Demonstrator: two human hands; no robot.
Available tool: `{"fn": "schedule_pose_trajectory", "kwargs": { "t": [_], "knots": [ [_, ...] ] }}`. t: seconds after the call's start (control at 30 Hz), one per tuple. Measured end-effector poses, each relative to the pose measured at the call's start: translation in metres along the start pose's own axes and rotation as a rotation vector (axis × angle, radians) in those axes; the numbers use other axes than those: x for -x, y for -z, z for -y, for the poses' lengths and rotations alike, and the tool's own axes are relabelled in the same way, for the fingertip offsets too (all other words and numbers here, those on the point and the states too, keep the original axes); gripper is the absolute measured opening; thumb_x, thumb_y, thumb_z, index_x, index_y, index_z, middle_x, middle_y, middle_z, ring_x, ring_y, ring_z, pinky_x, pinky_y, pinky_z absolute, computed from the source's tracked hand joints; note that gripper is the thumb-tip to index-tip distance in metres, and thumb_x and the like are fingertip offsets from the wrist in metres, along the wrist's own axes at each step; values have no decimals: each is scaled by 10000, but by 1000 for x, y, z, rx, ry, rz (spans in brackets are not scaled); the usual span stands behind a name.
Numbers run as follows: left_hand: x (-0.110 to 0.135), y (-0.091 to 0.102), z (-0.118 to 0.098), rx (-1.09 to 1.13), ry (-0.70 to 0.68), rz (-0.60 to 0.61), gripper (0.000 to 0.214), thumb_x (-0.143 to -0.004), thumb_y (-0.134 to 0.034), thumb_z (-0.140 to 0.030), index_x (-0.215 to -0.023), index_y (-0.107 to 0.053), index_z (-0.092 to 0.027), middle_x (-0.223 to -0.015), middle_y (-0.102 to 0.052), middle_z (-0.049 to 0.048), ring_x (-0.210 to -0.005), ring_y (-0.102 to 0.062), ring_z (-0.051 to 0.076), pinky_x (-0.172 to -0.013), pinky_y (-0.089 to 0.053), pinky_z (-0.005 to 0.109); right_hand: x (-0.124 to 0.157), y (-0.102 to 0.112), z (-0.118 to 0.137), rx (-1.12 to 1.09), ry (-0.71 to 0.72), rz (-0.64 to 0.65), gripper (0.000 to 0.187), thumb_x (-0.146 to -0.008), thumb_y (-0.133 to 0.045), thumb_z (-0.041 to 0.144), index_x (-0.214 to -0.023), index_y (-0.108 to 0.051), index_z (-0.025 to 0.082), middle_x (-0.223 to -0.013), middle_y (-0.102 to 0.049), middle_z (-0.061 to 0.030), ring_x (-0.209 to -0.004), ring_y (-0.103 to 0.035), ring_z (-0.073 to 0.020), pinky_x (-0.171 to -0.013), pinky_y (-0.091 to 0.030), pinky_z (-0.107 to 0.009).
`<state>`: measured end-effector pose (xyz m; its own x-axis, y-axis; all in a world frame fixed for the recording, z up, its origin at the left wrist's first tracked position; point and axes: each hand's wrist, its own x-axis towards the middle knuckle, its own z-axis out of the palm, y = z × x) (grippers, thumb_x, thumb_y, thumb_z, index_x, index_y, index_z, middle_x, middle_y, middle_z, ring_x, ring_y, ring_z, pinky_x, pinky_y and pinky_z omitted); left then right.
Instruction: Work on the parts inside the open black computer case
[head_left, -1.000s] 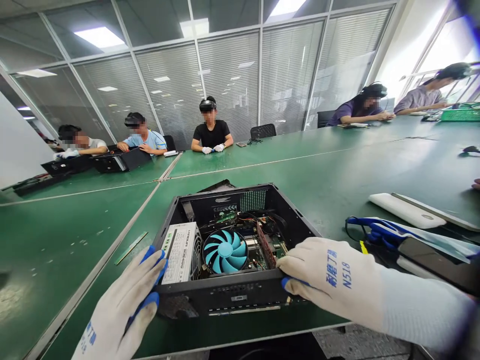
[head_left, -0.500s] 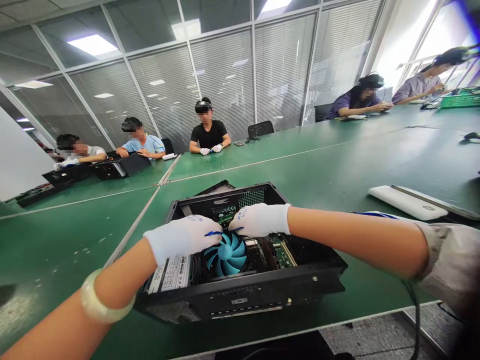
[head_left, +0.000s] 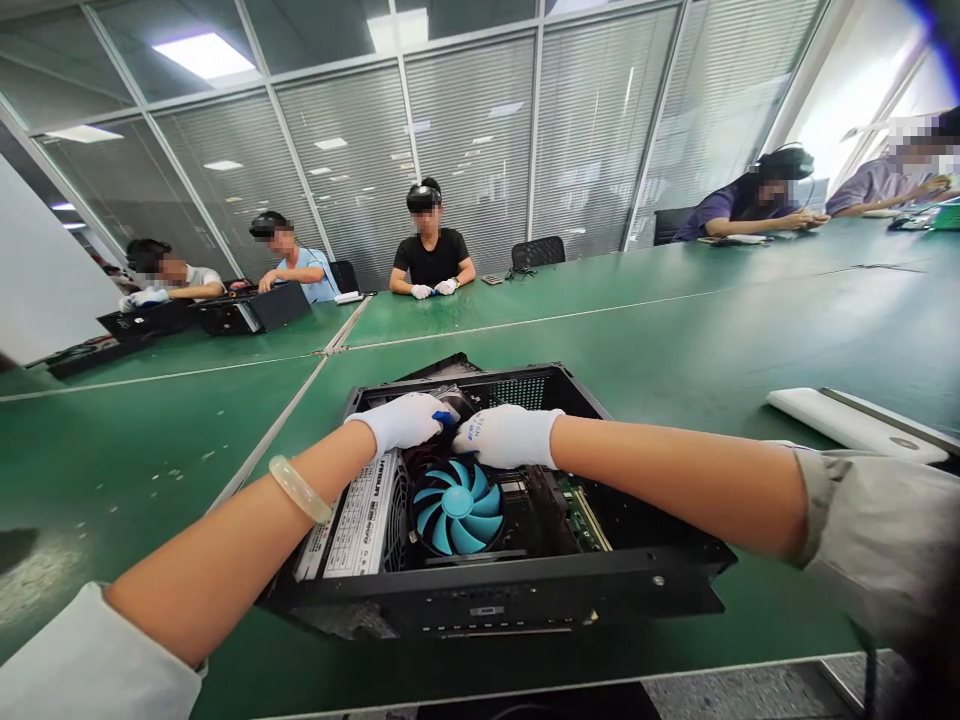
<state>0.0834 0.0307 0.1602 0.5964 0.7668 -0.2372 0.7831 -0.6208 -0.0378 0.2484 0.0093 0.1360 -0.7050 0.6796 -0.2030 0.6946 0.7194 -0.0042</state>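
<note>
A black computer case (head_left: 525, 590) lies on its side before me, its upper side open. Inside it a fan with blue blades (head_left: 457, 503) sits beside the labelled power supply (head_left: 360, 520), and part of a green circuit board (head_left: 586, 522) shows to the right. My left hand (head_left: 405, 422), in a white glove, is closed at a dark, greyish part (head_left: 455, 402) beyond the fan; its kind is unclear. Also gloved, my right hand (head_left: 504, 437) reaches into the case just behind the fan. Its fingers are closed and curl downward, hiding whatever is between them.
On the green table (head_left: 675, 340), a long white device (head_left: 847, 420) lies to the right. A dark panel (head_left: 442, 366) shows behind the case. Several people sit along the far side; at the left, other black cases (head_left: 277, 308) stand near them. The table's front edge runs below my case.
My left hand has moved away from me, from the fan's left edge to the grey part behind it. The fan now shows whole. My right hand has stayed close behind the fan.
</note>
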Motion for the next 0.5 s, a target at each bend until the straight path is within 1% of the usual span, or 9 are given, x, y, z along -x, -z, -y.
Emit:
{"fn": "schedule_pose_trajectory", "kwargs": {
  "t": [0.03,0.1,0.2,0.3,0.4,0.43,0.5],
  "knots": [
    [0,0,0,8,0,3,370,-887,-452,-164,-1152,-702,-228,-1214,-706,31,-1056,-653,197,-952,-456,257,-4,-3,0,-34,2,27,405,-778,-577,87,-1109,-720,270,-1190,-709,-55,-1106,-652,-229,-872,-510,-328],
    [-1,-1,0,23,13,21,371,-880,-461,-185,-1157,-702,-235,-1204,-709,33,-1035,-659,204,-931,-469,258,-11,-8,-3,-114,-22,51,404,-736,-596,56,-1056,-745,251,-1164,-721,-59,-1102,-654,-239,-873,-504,-316],
    [-4,-5,0,47,41,73,345,-839,-485,-173,-1087,-723,-209,-1133,-728,52,-946,-669,212,-866,-492,265,-19,-8,-12,-276,-102,26,303,-735,-632,110,-993,-757,206,-1091,-736,-76,-1046,-667,-259,-839,-505,-305],
    [-12,-13,2,94,77,160,264,-789,-546,-206,-966,-742,-185,-954,-750,50,-787,-664,207,-740,-507,267,-23,-8,-22,-498,-196,7,193,-789,-630,216,-937,-744,168,-885,-748,-57,-827,-689,-219,-725,-520,-283],
    [-19,-19,5,160,112,229,210,-740,-615,-292,-873,-741,-189,-775,-723,11,-650,-626,185,-612,-485,252,-24,-11,-27,-725,-265,15,144,-788,-665,279,-860,-719,166,-697,-705,-11,-643,-642,-166,-655,-524,-270],
    [-20,-19,5,180,120,228,211,-728,-626,-308,-864,-738,-193,-762,-714,1,-647,-618,180,-600,-475,247,-25,-11,-27,-792,-279,24,142,-771,-694,294,-837,-707,169,-659,-685,0,-612,-624,-156,-646,-526,-269],
    [-21,-18,5,208,144,187,224,-718,-625,-312,-869,-733,-187,-771,-701,0,-672,-608,179,-600,-459,244,-25,-13,-29,-915,-297,52,152,-758,-724,309,-798,-678,170,-608,-642,18,-577,-593,-135,-636,-527,-260]
  ]
}}
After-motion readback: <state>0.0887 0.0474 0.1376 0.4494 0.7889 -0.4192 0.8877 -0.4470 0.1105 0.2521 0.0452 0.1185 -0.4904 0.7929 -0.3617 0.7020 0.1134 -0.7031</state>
